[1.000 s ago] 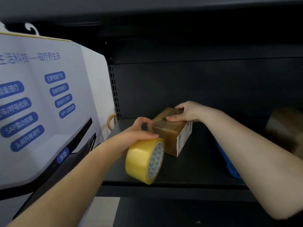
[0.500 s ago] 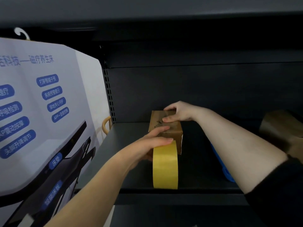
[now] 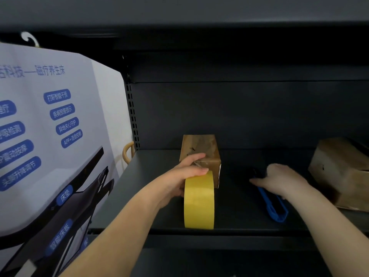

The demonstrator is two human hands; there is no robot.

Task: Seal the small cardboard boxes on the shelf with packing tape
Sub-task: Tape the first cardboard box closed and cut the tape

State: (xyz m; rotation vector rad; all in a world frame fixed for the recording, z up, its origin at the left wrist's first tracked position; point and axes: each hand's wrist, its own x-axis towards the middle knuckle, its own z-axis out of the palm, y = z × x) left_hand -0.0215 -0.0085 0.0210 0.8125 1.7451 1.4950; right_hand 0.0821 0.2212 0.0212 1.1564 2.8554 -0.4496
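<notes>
At your far left a white poster (image 3: 60, 136) printed with blue labels leans against the shelf upright, and a tan ring-shaped handle (image 3: 127, 154) peeks out just behind its edge. Moving right, your left hand (image 3: 179, 176) grips the yellow tape roll (image 3: 199, 200), thumb across its top and fingers curled down its hidden side; the roll stands on edge near the front lip of the dark shelf (image 3: 159, 196). Your fingertips also reach the near top edge of the small cardboard box (image 3: 199, 148), which sits directly behind the roll, touching or almost touching it, its long axis running away from you toward the back panel.

Right of the box, your right hand (image 3: 279, 180) lies low over the blue utility knife (image 3: 275, 208), fingers spread and relaxed, resting on its far end without closing around it. The knife's long axis runs from under that palm toward the shelf's front edge, so your right hand is plainly the nearer one for picking it up. I judge the cut comes next: the strip would lie between roll and box, to the left of the knife, though no taut strip can be made out. Farther right, a second cardboard box (image 3: 339, 172) sits tilted, well apart
</notes>
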